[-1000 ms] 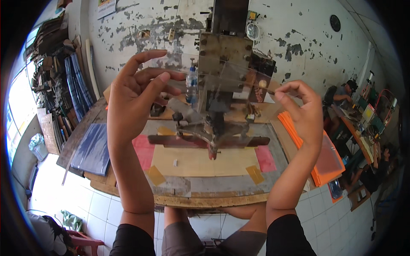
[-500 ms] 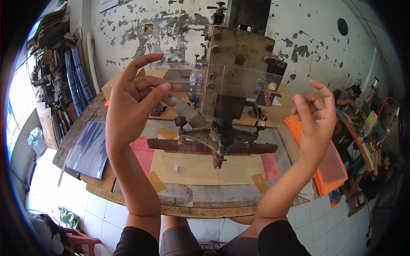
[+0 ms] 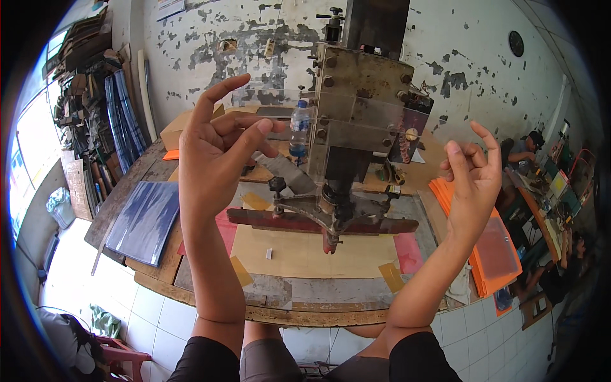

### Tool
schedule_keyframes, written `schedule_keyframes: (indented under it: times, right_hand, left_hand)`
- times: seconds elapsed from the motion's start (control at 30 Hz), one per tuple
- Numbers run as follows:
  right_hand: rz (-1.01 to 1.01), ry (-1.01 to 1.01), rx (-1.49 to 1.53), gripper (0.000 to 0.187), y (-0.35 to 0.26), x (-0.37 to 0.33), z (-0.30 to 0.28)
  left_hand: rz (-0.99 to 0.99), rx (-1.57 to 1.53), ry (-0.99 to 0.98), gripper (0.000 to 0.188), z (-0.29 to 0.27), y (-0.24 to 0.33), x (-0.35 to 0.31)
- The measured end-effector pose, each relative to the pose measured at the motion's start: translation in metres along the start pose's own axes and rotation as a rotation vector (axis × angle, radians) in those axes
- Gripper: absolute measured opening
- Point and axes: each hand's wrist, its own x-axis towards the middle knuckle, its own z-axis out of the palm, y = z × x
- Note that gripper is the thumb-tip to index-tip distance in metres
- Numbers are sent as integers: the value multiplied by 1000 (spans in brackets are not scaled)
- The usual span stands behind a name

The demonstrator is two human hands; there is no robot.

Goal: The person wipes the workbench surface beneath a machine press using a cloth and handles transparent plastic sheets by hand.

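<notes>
Raised over the work table, my left hand (image 3: pixel 219 143) pinches the left side of a clear plastic sheet (image 3: pixel 366 114) between thumb and fingers, with the forefinger stretched upward. At the opposite side, my right hand (image 3: pixel 474 165) is closed on the sheet with thumb and curled fingers. The sheet is see-through and its edges are faint. Behind and below it stands a press machine (image 3: pixel 363 76) with a dark red bar (image 3: pixel 375 226) across its foot. Under the bar lies a tan board (image 3: pixel 305 258) with a small pale piece (image 3: pixel 269 254) on it.
A stack of dark blue transparent sheets (image 3: pixel 143 223) lies at the table's left, orange folders (image 3: pixel 493 261) at its right. A water bottle (image 3: pixel 299 130) and a cardboard box (image 3: pixel 178 130) stand at the back. Another person (image 3: pixel 525 149) sits at a bench on the far right.
My left hand has shifted a little to the right, slightly closer to my right hand. Both hands keep hold of the clear sheet. The whole view has turned slightly left.
</notes>
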Motion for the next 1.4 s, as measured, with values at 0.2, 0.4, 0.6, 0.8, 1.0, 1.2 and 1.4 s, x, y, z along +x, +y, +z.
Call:
schedule_keyframes:
  times: [0.2,0.4,0.6,0.8,1.0,1.2,1.4]
  right_hand:
    - [-19,27,-16,48,1,2,-1]
    - [-31,46,-30,47,2,2,-6]
    - [-73,72,-23,46,-7,-4,0]
    - [-182,37,0,46,-14,-10,-2]
    - [-200,33,9,46,-21,-15,1]
    - [-191,25,47,45,-20,-15,1]
    - [-235,-63,175,47,-24,-25,8]
  left_hand:
    - [25,20,13,62,3,0,0]
    - [16,0,2,61,5,6,0]
    - [54,23,54,60,7,-4,1]
    - [32,67,70,60,4,-7,5]
    - [42,108,70,61,5,-11,6]
    - [42,83,52,60,3,-8,4]
    - [-127,-53,-174,35,21,6,-9]
